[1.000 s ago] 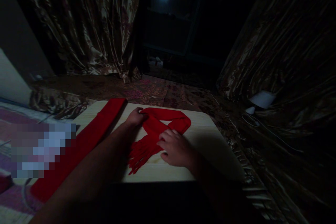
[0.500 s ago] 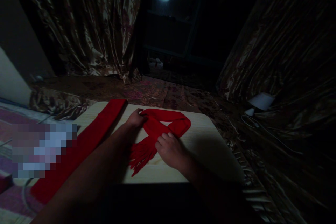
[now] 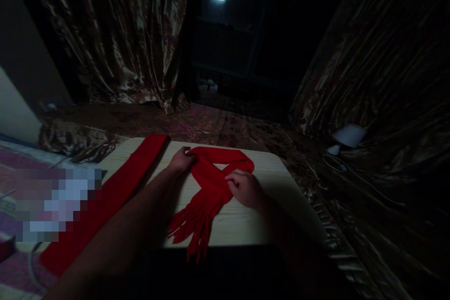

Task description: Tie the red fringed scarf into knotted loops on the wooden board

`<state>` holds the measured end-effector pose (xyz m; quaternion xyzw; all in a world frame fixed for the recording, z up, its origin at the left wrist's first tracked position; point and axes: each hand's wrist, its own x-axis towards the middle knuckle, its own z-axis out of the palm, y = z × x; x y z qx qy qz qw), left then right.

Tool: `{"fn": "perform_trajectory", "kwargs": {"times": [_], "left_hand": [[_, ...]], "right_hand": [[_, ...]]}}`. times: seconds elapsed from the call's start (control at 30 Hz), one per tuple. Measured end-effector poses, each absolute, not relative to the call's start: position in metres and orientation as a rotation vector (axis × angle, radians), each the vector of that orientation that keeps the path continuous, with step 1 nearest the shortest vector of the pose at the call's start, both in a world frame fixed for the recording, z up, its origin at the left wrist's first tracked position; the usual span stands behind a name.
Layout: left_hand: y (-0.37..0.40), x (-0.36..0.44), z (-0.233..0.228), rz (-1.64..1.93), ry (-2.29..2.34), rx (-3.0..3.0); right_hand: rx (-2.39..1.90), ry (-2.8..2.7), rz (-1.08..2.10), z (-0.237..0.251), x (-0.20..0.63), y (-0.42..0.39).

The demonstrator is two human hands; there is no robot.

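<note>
Long red fringed knit scarf (image 3: pixel 211 183) lies looped on pale wooden board (image 3: pixel 267 183), fringe over near edge. Left hand (image 3: pixel 181 160) pinches loop's far-left bend, fingers closed on fabric. Right hand (image 3: pixel 246 188) presses crossing, fingers curled on cloth.

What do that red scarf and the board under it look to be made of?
The scarf looks like soft knit or fleece: matt, limp, with a loose fringe. The board looks like pale, smooth wood with faint grain, perhaps laminate. The left hand and right hand rest on the scarf.
</note>
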<state>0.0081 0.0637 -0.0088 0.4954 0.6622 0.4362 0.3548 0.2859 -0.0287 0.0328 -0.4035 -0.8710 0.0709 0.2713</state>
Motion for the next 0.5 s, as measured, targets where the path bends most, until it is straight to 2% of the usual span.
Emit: {"fn": "perform_trajectory", "kwargs": {"times": [0.17, 0.4, 0.5], "left_hand": [[0.066, 0.005, -0.012, 1.119, 1.683, 1.265], [0.064, 0.007, -0.015, 1.177, 1.676, 1.404], [0.060, 0.013, -0.011, 1.157, 1.779, 1.606]], "right_hand": [[-1.339, -2.345, 0.024, 0.029, 0.305, 0.011], [-1.661, -2.436, -0.003, 0.031, 0.309, 0.026], [-1.642, -2.433, -0.025, 0.034, 0.307, 0.034]]}}
